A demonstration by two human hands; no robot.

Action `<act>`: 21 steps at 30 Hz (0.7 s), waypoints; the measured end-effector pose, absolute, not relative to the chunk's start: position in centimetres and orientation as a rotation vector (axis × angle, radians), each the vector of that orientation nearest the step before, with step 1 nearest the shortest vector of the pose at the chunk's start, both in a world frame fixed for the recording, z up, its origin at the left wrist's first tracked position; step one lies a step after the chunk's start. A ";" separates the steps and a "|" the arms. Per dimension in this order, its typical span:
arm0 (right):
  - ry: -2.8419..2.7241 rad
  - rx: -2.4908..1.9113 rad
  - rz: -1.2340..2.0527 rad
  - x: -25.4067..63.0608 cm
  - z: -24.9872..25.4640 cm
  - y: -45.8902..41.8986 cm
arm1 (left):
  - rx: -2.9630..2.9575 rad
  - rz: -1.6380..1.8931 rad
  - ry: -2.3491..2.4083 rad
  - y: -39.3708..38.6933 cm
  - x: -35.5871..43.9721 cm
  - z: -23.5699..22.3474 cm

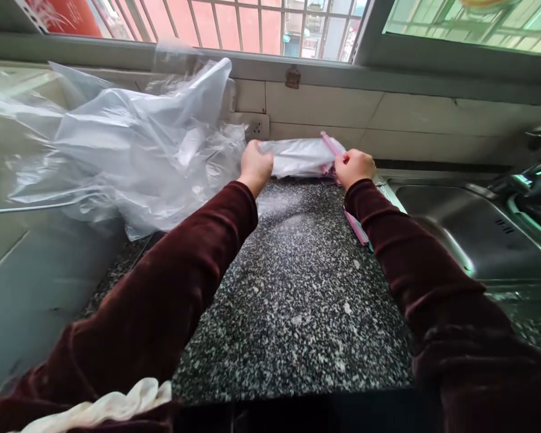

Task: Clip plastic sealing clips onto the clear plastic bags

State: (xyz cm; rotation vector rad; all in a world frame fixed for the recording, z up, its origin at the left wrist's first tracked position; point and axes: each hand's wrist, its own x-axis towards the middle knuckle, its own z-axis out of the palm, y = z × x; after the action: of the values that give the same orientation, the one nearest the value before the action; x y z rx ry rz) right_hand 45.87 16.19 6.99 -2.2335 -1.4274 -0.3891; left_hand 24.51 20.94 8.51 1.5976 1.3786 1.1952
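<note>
My left hand point(256, 165) is closed on one end of a crumpled clear plastic bag point(297, 156). My right hand point(354, 167) is closed on its other end, where a pink strip point(331, 145) runs along the plastic. The bag is stretched between both fists above the far end of the speckled counter. A large billowing mass of clear plastic sheeting point(139, 132) spreads left of my left hand; I cannot tell whether it joins the held bag. Under my right wrist lies a pink and green item point(357, 228), mostly hidden by the sleeve.
The dark granite counter point(293, 300) stretches toward me. A steel sink point(469, 234) is on the right, with dark items point(538, 192) at its far side. Behind are a tiled wall, a wall socket point(256, 126) and a barred window point(252, 27).
</note>
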 end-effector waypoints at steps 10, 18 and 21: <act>-1.012 -2.307 -0.201 44.6 2.9 19.9 | 2.250 0.843 1.544 19.3 28.8 2.3; -0.958 -2.224 -0.279 43.2 0.6 19.1 | 2.369 0.678 1.620 19.3 29.2 0.4; -1.041 -2.207 -0.307 42.2 1.0 18.4 | 2.403 0.628 1.671 18.8 29.2 0.8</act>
State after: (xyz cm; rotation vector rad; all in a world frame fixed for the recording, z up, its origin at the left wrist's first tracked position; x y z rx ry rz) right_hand 42.18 18.38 0.97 -2.2068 -1.0405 -0.3067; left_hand 29.22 18.75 0.77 2.4026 1.6706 0.6282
